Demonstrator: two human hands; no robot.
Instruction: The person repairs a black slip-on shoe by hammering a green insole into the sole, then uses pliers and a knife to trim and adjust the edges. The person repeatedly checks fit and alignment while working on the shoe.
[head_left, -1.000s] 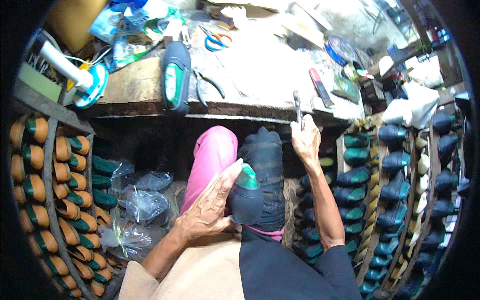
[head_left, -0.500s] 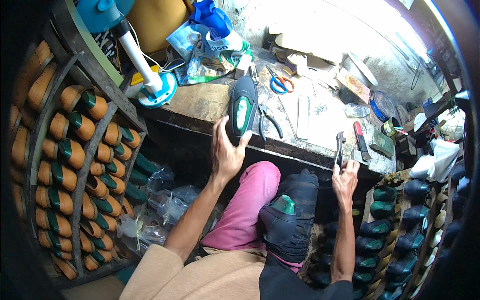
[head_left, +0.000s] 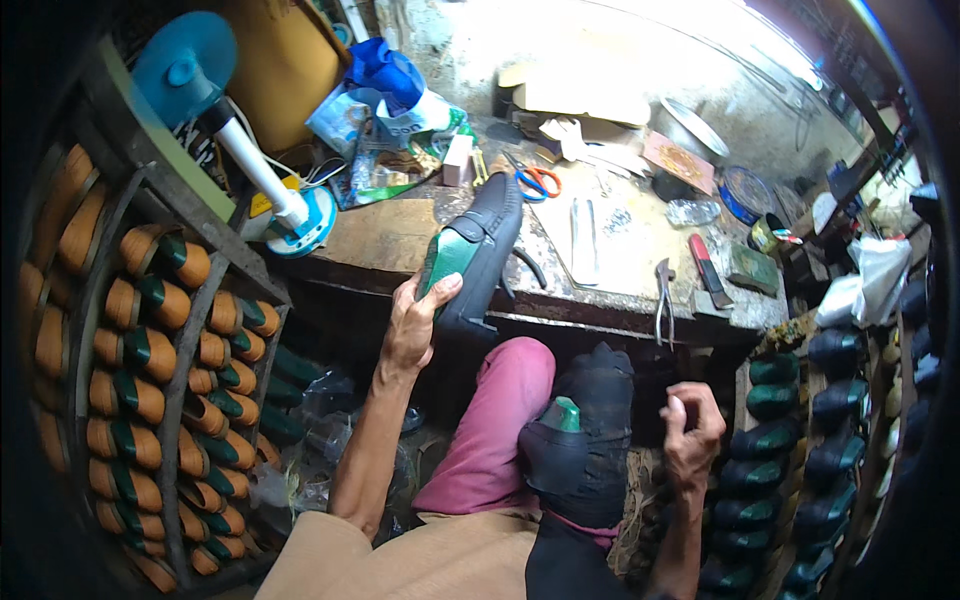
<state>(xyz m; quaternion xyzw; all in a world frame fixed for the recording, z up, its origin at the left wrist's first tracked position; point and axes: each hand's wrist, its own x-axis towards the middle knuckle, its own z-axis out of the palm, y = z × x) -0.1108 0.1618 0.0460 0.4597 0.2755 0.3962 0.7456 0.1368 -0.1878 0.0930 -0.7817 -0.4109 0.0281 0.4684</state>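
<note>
My left hand [head_left: 410, 325] grips a black shoe [head_left: 482, 240] with a green shoe last [head_left: 450, 262] in its opening; the thumb presses on the last. The shoe is held tilted at the bench's front edge, toe pointing away. My right hand [head_left: 692, 430] hangs below the bench's right part, fingers curled toward the thumb; whether anything small is in them I cannot make out. A pair of pincers [head_left: 663, 295] lies at the bench edge, handles toward me, apart from that hand. Another black shoe [head_left: 552, 450] with a green last rests on my lap.
On the bench [head_left: 375, 235] lie scissors [head_left: 538, 183], partly hidden pliers [head_left: 528, 268], a red-handled knife [head_left: 708, 268] and a green block [head_left: 752, 268]. A fan [head_left: 300, 225] stands at left. Racks of brown shoes [head_left: 130, 395] and black shoes [head_left: 745, 455] flank me.
My left hand has taken hold of the black shoe and lifted and turned it. My right hand has let go of the pincers and drawn back toward me.
</note>
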